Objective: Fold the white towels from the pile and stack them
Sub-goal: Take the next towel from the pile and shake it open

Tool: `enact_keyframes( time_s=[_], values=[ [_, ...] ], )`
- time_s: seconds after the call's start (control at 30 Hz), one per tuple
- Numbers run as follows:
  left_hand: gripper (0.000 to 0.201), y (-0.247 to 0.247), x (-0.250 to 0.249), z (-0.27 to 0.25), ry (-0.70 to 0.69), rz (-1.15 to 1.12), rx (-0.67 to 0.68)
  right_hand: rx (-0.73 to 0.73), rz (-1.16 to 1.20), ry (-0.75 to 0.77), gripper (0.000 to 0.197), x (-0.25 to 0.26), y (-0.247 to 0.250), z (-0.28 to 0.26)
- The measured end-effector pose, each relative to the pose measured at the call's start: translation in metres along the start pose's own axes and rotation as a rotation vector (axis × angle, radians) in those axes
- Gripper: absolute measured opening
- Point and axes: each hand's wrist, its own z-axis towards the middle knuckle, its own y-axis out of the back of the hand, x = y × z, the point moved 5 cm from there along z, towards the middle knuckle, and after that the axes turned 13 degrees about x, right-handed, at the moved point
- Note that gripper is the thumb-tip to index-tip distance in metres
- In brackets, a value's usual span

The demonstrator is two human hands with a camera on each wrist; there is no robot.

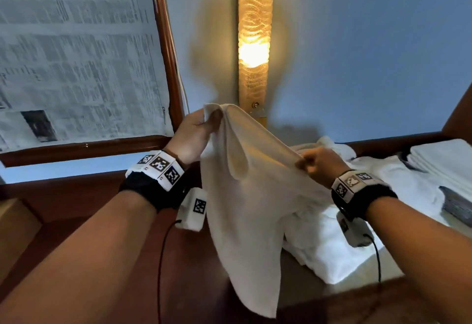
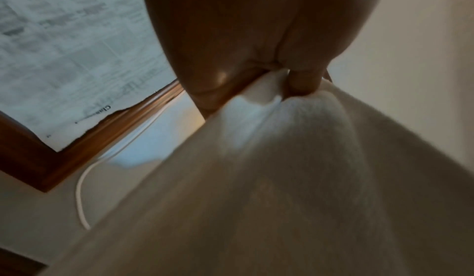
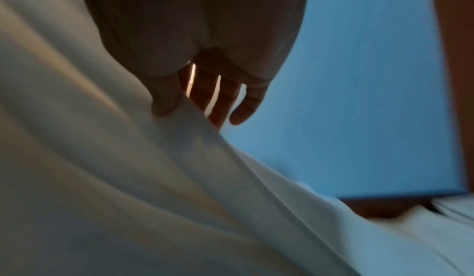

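A white towel [image 1: 250, 211] hangs in the air between both hands, its lower end draping below the table edge. My left hand [image 1: 201, 129] pinches one top corner, raised higher near the wall lamp; in the left wrist view the thumb and fingers of that left hand [image 2: 295, 81] clamp the towel [image 2: 282, 179] corner. My right hand [image 1: 314, 164] pinches the top edge lower and to the right; the right wrist view shows this right hand [image 3: 179, 102] with its thumb pressing the towel [image 3: 128, 179]. A loose pile of white towels [image 1: 357, 221] lies under the right arm. Folded towels [image 1: 444, 162] are stacked at far right.
A dark wooden table [image 1: 194, 272] carries the towels. A lit wall lamp [image 1: 255, 37] stands behind the hands on a blue wall. A wood-framed window [image 1: 168, 50] covered with newspaper fills the upper left. A dark object [image 1: 457, 203] lies at the right edge.
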Motion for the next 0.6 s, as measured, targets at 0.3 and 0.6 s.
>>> enact_keyframes(
  time_s=[0.3,0.6],
  values=[
    [0.025,-0.066,-0.018,-0.022,-0.027,-0.132,0.116,-0.336,0.375,0.274,0.018,0.092,0.048,-0.043],
    [0.025,-0.095,-0.029,-0.019,-0.025,-0.043,0.104,-0.314,0.289,0.303,0.023,0.092,0.061,-0.084]
  ],
)
